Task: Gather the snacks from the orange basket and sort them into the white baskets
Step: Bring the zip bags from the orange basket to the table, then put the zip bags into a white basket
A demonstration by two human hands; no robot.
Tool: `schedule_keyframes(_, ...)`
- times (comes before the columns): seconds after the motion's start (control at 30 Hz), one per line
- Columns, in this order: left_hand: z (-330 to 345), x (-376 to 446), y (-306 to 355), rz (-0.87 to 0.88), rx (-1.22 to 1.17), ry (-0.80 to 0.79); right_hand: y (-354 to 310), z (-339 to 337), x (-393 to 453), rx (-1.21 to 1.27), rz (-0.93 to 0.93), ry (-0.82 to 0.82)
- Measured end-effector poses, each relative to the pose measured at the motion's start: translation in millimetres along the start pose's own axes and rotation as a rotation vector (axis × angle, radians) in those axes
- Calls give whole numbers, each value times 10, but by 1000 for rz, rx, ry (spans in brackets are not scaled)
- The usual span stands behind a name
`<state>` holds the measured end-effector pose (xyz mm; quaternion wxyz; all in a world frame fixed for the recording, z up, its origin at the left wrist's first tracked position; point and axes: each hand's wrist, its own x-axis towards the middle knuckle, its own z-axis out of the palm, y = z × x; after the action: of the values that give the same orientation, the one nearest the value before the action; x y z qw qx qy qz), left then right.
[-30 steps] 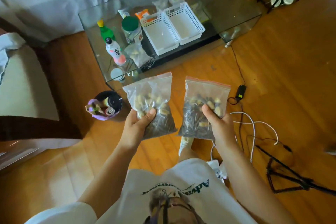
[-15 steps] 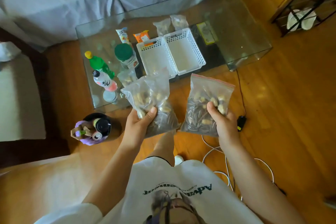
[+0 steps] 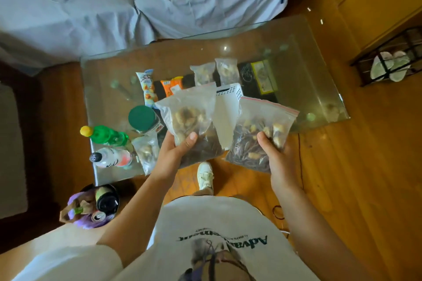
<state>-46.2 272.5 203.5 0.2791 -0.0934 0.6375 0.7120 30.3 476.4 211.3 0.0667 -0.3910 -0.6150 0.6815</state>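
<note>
Glass coffee table point(image 3: 308, 80), rectangular, standing on a wooden floor point(image 3: 365, 166). On its top: a green bottle with yellow cap point(image 3: 107, 136), lying down; a white bottle with black cap point(image 3: 110, 158), lying down; a green-lidded jar point(image 3: 143, 120); a small clear snack bag point(image 3: 147, 151); a white basket point(image 3: 230, 93), largely hidden; two small clear bags point(image 3: 215, 70) behind the basket; a tall snack packet point(image 3: 148, 86); an orange packet point(image 3: 172, 84).

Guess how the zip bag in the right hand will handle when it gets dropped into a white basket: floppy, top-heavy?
Likely floppy: the zip bag is thin clear film, creased around the right hand gripping it. Probably bottom-heavy: the nuts and seeds sit low and the upper part looks empty, so it should slump rather than stand. The loose fill may shift as it lands in the white basket.
</note>
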Motion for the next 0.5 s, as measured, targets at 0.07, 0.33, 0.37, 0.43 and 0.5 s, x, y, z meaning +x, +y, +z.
schedule_keyframes(0.07, 68, 250, 36, -29, -36, 22, -32, 63, 253, -11, 14, 1)
schedule_keyframes(0.33, 456, 1320, -418, -122, -16, 235, 418, 386, 1334, -99, 157, 133)
schedule_keyframes(0.37, 502, 1459, -528, -143, -26, 264, 538, 416, 1474, -94, 203, 147)
schedule_keyframes(0.43, 603, 1711, -756, -187, -84, 312, 758, 475, 1730, -107, 246, 170)
schedule_keyframes(0.5, 709, 1941, -988, -227, -138, 356, 985, 509, 1944, -110, 198, 146)
